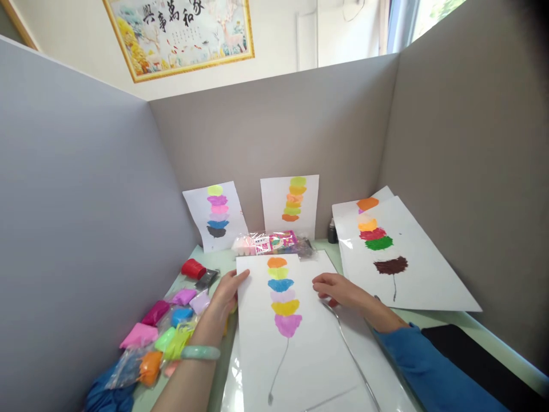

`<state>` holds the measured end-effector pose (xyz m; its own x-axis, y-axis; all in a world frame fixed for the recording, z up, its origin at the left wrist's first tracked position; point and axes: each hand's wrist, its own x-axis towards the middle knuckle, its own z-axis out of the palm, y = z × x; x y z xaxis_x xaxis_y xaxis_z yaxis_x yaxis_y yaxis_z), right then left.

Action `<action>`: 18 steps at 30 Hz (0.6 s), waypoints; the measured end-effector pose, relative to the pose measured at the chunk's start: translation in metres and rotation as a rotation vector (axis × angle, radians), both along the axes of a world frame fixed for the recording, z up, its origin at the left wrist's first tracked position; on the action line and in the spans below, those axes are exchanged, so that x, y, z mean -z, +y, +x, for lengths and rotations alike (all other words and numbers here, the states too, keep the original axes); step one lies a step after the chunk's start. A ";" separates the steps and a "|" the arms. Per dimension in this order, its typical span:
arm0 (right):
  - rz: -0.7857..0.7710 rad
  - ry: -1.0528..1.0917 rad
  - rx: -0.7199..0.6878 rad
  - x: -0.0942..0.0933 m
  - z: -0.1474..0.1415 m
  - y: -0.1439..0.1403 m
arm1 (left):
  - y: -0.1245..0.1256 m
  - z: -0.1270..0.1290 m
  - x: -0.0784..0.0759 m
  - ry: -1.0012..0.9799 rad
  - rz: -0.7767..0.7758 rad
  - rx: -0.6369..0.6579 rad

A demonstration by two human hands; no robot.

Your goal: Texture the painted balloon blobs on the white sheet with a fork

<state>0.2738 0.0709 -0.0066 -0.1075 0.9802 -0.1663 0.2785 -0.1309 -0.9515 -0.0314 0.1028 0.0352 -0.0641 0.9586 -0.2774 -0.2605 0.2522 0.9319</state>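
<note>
My left hand (226, 293), with a pale green bangle (200, 352) on the wrist, grips the left edge of a white sheet (257, 355), thumb on top. The sheet bears a column of painted colour blobs above a thin dark stem. My right hand (337, 289) is at the sheet's right side, its fingers curled together. A thin silvery strip (349, 349), like a wire or a shiny edge, runs from its fingertips toward the front; whether the fingers hold it is unclear. Another white sheet or board (321, 260) lies underneath.
Bagged coloured clay (182, 315) and a red cup (193, 268) lie at left. Painted sheets lean on the partition, one at left (197, 212), one in the middle (274, 200); another (420, 257) stands at right. A plastic packet (274, 243) and small black bottle (332, 231) are behind.
</note>
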 end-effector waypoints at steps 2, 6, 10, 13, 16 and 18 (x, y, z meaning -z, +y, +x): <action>-0.004 0.010 -0.001 -0.003 -0.001 -0.002 | -0.001 0.004 0.003 0.025 -0.043 0.066; 0.011 -0.009 0.066 -0.015 -0.007 -0.010 | -0.004 0.007 0.000 0.071 -0.020 0.076; 0.096 -0.031 0.093 -0.028 -0.016 -0.017 | -0.005 0.006 -0.008 0.000 0.032 0.102; 0.199 0.008 0.041 -0.031 -0.019 -0.020 | -0.005 0.005 -0.011 -0.020 0.052 0.107; 0.227 0.105 0.080 -0.029 -0.018 -0.020 | -0.006 0.005 -0.010 -0.056 0.103 0.164; 0.238 0.201 0.129 -0.024 -0.016 -0.018 | -0.006 0.006 -0.006 -0.075 0.131 0.220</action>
<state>0.2576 0.0530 0.0177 0.0123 0.9967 0.0806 0.0774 0.0794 -0.9938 -0.0254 0.0965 0.0413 0.1655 0.9753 -0.1462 -0.2826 0.1889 0.9404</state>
